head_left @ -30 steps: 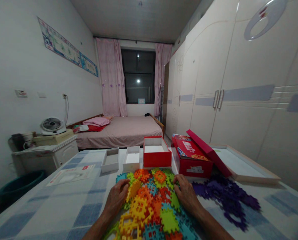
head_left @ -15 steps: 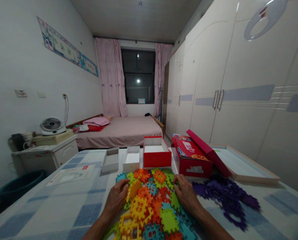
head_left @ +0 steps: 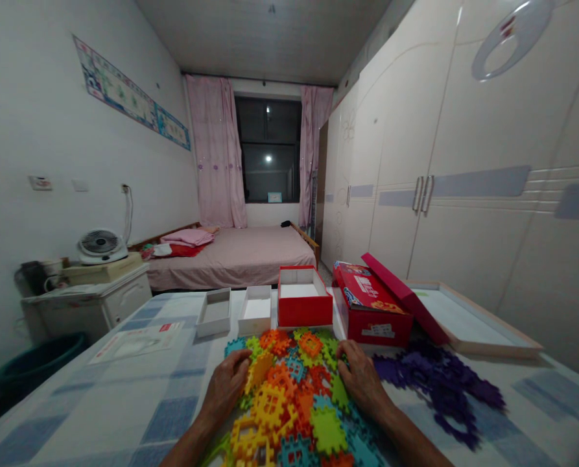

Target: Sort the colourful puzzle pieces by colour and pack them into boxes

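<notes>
On the table [head_left: 133, 399], front and centre: pile of toothed plastic pieces [head_left: 272, 403], yellow, orange, red, green and teal, heaped loosely and running off the bottom of view. Both hands down at the pile, one per side. Left hand [head_left: 225, 383] at the left edge, palm down, fingers loosely curled, fingertips right at a tilted yellow piece [head_left: 259, 371]; cannot tell whether it grips it or only rests there. Right hand [head_left: 362, 376] at the right edge, fingers half bent, tips beside a green piece [head_left: 339, 392]; grip hidden, cannot tell. Lime square piece [head_left: 328, 429] lies on top of the heap, between the forearms.

Right of right hand, apart from the pile: purple pieces [head_left: 428, 373] in a loose cluster. Behind the pile, left to right: shallow grey box [head_left: 215, 311], small white box [head_left: 255, 325], open red box [head_left: 305, 311], printed red box [head_left: 379, 332]. Red panel [head_left: 406, 298] slants along the printed box's right side; pale tray [head_left: 493, 324] with light wooden rim beyond it. Printed sheet [head_left: 138, 342] flat, far left. Past the table: bed [head_left: 255, 253], fan [head_left: 100, 245] on the left, wardrobe [head_left: 396, 149] on the right.
</notes>
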`<state>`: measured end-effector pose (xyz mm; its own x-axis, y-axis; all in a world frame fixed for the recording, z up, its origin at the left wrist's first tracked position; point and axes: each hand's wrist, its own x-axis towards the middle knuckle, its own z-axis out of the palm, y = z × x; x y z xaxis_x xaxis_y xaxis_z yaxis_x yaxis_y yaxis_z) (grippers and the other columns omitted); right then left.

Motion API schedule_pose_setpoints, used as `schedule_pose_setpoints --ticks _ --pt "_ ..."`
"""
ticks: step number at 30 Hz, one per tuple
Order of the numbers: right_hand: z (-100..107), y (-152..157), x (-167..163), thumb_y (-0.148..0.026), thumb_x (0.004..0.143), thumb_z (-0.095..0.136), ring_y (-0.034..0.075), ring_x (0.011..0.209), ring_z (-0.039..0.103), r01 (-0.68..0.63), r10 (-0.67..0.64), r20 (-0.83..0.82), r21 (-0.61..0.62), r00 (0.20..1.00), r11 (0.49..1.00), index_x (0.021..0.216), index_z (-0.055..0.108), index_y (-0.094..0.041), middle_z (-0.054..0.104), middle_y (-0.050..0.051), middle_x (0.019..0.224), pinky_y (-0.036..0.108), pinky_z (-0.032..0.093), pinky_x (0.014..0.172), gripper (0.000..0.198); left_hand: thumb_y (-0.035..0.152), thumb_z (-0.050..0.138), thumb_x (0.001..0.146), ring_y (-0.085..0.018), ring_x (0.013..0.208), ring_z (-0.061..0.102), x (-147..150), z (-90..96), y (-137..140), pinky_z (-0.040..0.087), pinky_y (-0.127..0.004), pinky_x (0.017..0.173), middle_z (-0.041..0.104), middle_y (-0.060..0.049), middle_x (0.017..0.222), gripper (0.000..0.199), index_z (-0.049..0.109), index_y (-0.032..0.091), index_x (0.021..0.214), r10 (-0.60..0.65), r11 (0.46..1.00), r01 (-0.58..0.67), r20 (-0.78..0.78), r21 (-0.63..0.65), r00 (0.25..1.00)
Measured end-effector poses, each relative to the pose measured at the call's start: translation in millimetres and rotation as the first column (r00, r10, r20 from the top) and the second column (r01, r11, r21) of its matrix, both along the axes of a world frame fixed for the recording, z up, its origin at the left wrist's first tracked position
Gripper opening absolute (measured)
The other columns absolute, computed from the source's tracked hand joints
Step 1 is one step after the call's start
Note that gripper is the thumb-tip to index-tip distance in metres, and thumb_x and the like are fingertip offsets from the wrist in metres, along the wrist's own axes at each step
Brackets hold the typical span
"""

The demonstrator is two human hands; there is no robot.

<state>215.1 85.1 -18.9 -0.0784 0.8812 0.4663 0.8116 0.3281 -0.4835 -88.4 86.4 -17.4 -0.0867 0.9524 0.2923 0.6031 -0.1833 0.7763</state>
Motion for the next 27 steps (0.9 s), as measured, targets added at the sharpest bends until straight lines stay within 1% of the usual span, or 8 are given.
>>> schedule_pose_setpoints --ticks 4,11,17,23,27 --pt "0.0 -0.4 0.0 -0.012 0.073 0.037 0.018 0.086 0.053 -0.002 0.002 -0.011 0.000 1.000 1.000 0.080 0.047 -0.021 0.056 0.003 0.085 0.031 0.038 0.077 0.015 0.038 0.043 0.076 -0.020 0.083 0.067 0.0 0.4 0.1 0.051 -0.027 0.073 0.072 -0.005 0.089 0.038 0.068 0.018 0.097 -0.001 1.000 0.001 0.003 -0.015 1.000" --pt "-0.7 0.6 0.4 -0.012 0.073 0.037 0.017 0.085 0.054 -0.005 0.005 -0.005 0.012 1.000 1.000 0.079 0.047 -0.021 0.056 0.003 0.085 0.030 0.038 0.077 0.015 0.038 0.044 0.076 -0.021 0.088 0.066 0.0 0.2 0.2 0.050 -0.029 0.082 0.072 -0.005 0.095 0.038 0.068 0.018 0.096 0.008 1.000 -0.008 -0.005 0.002 1.000" --pt "0.5 -0.9 -0.4 -0.013 0.074 0.037 0.018 0.089 0.054 0.003 -0.003 -0.002 -0.027 1.000 1.000 0.080 0.047 -0.021 0.056 0.003 0.088 0.030 0.037 0.076 0.014 0.038 0.044 0.076 -0.022 0.086 0.067 -1.0 -2.2 1.3 0.051 -0.029 0.078 0.072 -0.005 0.091 0.038 0.068 0.017 0.098 -0.003 1.000 0.003 0.018 -0.011 1.000" --pt "-1.0 -0.1 0.3 -0.013 0.074 0.038 0.017 0.087 0.055 0.003 -0.003 0.004 -0.012 1.000 1.000 0.080 0.048 -0.021 0.056 0.003 0.086 0.030 0.038 0.078 0.014 0.038 0.045 0.076 -0.021 0.083 0.067 -0.4 -2.4 0.8 0.051 -0.029 0.075 0.072 -0.005 0.091 0.038 0.069 0.017 0.097 -0.001 1.000 0.000 0.029 0.023 1.000" --pt "0.4 -0.3 0.3 -0.013 0.073 0.038 0.018 0.086 0.054 -0.004 0.004 0.006 -0.010 1.000 1.000 0.080 0.047 -0.021 0.056 0.003 0.086 0.030 0.038 0.077 0.014 0.039 0.044 0.075 -0.021 0.084 0.067 0.5 -0.9 0.3 0.051 -0.029 0.075 0.072 -0.005 0.089 0.038 0.068 0.017 0.097 0.012 1.000 -0.011 0.026 -0.003 1.000"
